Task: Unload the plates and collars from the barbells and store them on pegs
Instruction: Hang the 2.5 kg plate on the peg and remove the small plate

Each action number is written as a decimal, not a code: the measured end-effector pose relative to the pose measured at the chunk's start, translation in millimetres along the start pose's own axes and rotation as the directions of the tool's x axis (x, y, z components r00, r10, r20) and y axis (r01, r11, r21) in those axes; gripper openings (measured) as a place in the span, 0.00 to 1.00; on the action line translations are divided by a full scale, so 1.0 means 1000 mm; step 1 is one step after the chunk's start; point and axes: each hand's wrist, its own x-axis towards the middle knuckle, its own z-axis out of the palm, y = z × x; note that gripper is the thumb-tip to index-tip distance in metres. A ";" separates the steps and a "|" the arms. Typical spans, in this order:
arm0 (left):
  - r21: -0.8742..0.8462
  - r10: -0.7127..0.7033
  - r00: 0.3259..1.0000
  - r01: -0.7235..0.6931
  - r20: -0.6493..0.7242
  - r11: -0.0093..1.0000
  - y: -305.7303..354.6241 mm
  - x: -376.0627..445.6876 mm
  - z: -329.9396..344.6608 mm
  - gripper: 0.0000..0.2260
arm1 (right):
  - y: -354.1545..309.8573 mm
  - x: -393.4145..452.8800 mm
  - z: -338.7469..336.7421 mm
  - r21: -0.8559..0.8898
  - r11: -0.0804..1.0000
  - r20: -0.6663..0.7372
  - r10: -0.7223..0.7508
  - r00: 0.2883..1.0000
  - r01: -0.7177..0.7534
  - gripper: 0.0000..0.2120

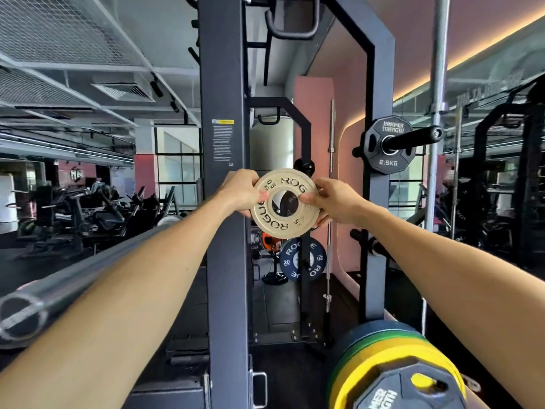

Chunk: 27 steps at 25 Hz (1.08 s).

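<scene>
The left hand [240, 191] and right hand [333, 202] pinch opposite edges of a small tan Rogue change plate [284, 203], thumbs near its bore, held upright before the rack upright [225, 172]; it looks light, rigid and smooth, so a rim grip should suffice

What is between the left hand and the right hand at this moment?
In the head view, a small cream plate marked ROGUE is between the left hand and the right hand; both hands grip its edges.

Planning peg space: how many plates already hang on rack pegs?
2: black 2.5 kg plate upper right, blue 20 kg plate below the hands. Others may be hidden.
</scene>
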 end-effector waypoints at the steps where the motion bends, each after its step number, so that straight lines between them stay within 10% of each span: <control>1: -0.009 0.007 1.000 -0.007 0.007 1.000 0.008 0.008 0.012 0.04 | 0.012 0.003 -0.011 0.008 1.000 -0.001 0.005 1.000 -0.005 0.16; 27: -0.006 0.046 0.993 -0.047 -0.112 0.999 0.275 0.107 0.230 0.06 | 0.202 0.002 -0.322 -0.116 0.979 -0.032 -0.174 0.984 0.169 0.15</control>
